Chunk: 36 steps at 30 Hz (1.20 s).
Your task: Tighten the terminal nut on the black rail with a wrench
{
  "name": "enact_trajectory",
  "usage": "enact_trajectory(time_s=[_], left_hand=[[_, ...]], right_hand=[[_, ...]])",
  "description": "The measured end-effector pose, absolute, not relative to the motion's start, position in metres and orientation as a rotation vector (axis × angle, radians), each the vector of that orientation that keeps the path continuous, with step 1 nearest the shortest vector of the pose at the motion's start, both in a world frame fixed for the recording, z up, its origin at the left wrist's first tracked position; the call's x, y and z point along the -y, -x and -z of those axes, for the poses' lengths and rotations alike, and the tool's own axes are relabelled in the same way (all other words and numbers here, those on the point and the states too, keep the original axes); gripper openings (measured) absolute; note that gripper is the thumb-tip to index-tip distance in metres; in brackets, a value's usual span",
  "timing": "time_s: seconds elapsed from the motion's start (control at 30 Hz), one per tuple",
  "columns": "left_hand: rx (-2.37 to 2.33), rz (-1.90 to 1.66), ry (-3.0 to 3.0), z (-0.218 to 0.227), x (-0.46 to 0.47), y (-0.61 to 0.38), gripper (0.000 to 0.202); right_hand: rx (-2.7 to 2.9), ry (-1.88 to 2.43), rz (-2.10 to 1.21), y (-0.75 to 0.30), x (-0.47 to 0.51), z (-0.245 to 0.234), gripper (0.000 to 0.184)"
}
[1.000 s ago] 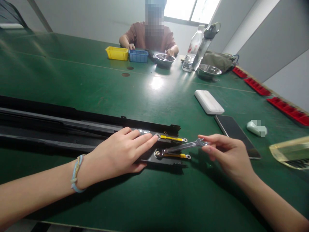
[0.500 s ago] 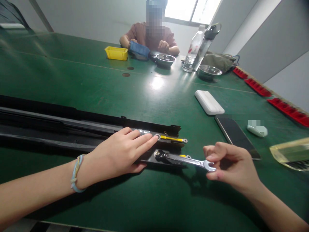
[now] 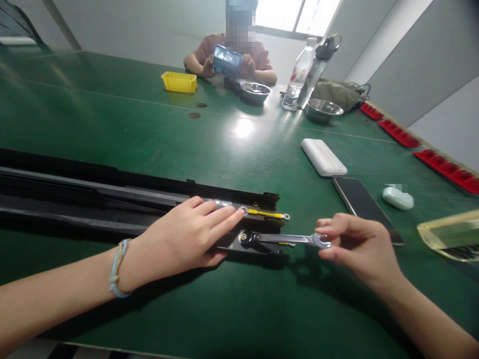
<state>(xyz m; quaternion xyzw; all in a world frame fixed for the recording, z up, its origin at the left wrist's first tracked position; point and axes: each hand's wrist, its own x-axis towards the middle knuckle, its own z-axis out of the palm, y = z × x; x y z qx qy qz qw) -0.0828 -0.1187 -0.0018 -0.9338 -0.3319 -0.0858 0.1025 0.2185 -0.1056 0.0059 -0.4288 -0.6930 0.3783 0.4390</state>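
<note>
Two long black metal rails lie side by side, their ends near the middle of the view. My left hand rests over them and grips them, fingers across the top and thumb at the near side. My right hand pinches the open end of a silver combination wrench. The wrench's ring end sits around a fastener on the nearer rail. A yellow-sleeved wire with ring terminals lies along the farther rail. Part of another yellow wire shows beside the wrench.
Right of the rails lie a phone, a white power bank and a pale green case. Across the green table, a person holds a blue bin near a yellow bin, metal bowls and bottles. Red trays line the right edge.
My right hand has swung the wrench's free end slightly away from me, around the fastener. My left hand stays put. The person opposite has lifted the blue bin with both hands.
</note>
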Motion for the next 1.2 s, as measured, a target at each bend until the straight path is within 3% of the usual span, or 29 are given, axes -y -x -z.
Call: enact_trajectory(time_s=[0.4,0.73,1.0,1.2], left_hand=[[0.971,0.261,2.744,-0.004,0.125,0.085,0.061],[0.973,0.268,2.745,0.002,0.117,0.083,0.062],[0.971,0.268,2.746,0.0,0.115,0.082,0.062],[0.978,0.272,2.748,0.003,0.113,0.078,0.062]], right_hand=[[1.591,1.266,-0.991,-0.21,0.104,-0.01,0.022],[1.734,1.062,-0.985,-0.222,0.102,0.0,0.025],[1.807,0.817,-1.178,-0.218,0.109,-0.002,0.029],[1.807,0.846,-1.138,-0.222,0.105,0.0,0.026]])
